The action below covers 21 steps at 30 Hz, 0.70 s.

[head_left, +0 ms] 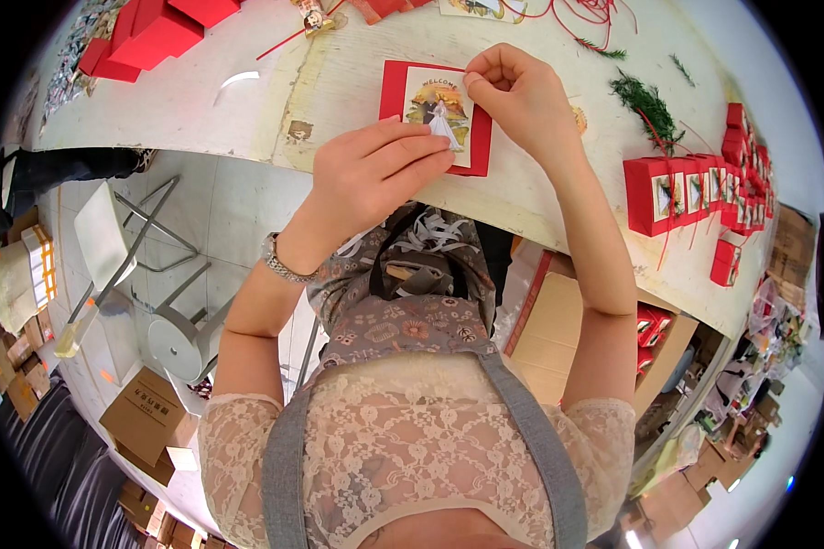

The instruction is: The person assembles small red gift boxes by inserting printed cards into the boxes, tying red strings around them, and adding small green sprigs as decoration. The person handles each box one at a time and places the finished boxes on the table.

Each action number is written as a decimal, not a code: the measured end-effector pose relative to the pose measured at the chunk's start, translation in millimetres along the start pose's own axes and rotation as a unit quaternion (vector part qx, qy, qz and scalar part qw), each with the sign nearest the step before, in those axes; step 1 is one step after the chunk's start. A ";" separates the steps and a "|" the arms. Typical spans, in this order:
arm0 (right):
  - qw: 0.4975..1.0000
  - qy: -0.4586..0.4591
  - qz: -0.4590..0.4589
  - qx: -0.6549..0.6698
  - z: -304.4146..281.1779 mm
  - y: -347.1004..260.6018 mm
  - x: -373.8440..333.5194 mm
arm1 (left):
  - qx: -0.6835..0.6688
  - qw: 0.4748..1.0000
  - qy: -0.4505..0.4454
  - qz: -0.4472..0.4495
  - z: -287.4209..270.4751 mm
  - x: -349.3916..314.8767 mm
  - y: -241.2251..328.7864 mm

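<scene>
A flat red box [393, 96] lies near the table's front edge. On top of it rests a white card [464, 137] with a printed wedding couple on an orange and green background. My left hand [371, 169] lies over the lower left of the card, fingers stretched out and flat against it. At the card's upper right corner, the thumb and forefinger of my right hand [520, 102] are pinched together on the edge. My fingers cover part of the box's lower left side.
Red boxes [156, 41] sit at the far left. Decorated red boxes tied with cord [648, 197] crowd the right side. Green sprigs [645, 102] and tangled red cord [595, 13] lie beyond my right hand. Below the table are an open carton [558, 316] and a stool [181, 346].
</scene>
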State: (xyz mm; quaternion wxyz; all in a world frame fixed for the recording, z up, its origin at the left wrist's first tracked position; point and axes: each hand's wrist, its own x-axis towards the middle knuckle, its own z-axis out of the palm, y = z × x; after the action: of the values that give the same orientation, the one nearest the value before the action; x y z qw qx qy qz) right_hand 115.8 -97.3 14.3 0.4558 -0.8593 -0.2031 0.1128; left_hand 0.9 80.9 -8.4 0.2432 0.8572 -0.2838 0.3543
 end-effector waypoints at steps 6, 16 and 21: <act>0.999 0.030 -0.016 -0.024 4.4 -6.3 -3.9 | 0.000 1.000 0.001 -0.004 2.1 -0.8 -1.1; 0.985 0.104 -0.077 -0.112 19.8 -13.5 -14.6 | -0.019 0.997 -0.057 -0.058 -1.8 0.6 2.8; 0.981 0.118 -0.097 -0.118 21.9 -11.4 -14.5 | 0.002 1.000 -0.022 -0.022 3.3 -0.4 -1.3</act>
State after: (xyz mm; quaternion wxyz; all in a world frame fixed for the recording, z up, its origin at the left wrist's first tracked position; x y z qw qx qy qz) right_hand 91.8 -82.0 11.7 0.3807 -0.8905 -0.2419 -0.0591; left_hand 3.1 79.9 -11.1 0.2426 0.8713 -0.2698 0.3304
